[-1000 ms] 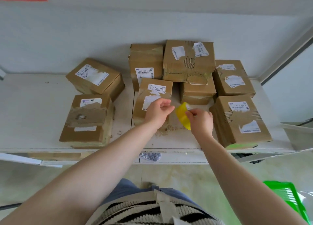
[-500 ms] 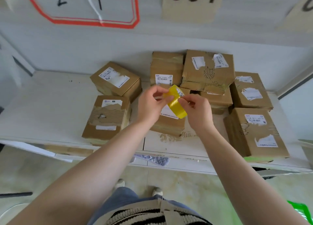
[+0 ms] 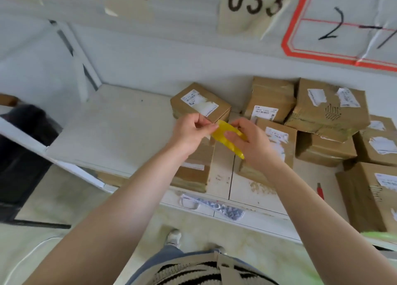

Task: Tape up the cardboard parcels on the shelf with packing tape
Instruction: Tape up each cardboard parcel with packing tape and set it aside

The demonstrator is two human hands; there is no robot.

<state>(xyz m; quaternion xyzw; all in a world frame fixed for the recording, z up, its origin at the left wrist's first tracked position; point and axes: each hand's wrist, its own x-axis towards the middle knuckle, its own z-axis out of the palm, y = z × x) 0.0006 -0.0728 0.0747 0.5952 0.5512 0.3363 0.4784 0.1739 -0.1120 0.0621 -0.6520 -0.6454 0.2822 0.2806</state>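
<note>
A yellow roll of packing tape (image 3: 228,138) is held in the air over the white shelf (image 3: 116,134). My right hand (image 3: 251,144) grips the roll, with fingers through its hole. My left hand (image 3: 192,132) pinches the tape's edge at the roll's upper left. Several brown cardboard parcels with white labels stand on the shelf: one behind the hands (image 3: 199,104), one under my right hand (image 3: 277,141), one below my left wrist (image 3: 193,171), and a stack at the right (image 3: 328,113).
A red-handled tool (image 3: 320,190) lies on the shelf at the right. A patterned bag (image 3: 217,206) hangs at the shelf's front edge. A dark object (image 3: 23,147) stands at the left. Paper number labels and a red-framed sign hang on the wall above.
The view has swung left, so the parcels now sit right of centre. Both hands have lifted the tape roll from shelf level and my left hand has taken hold of its edge.
</note>
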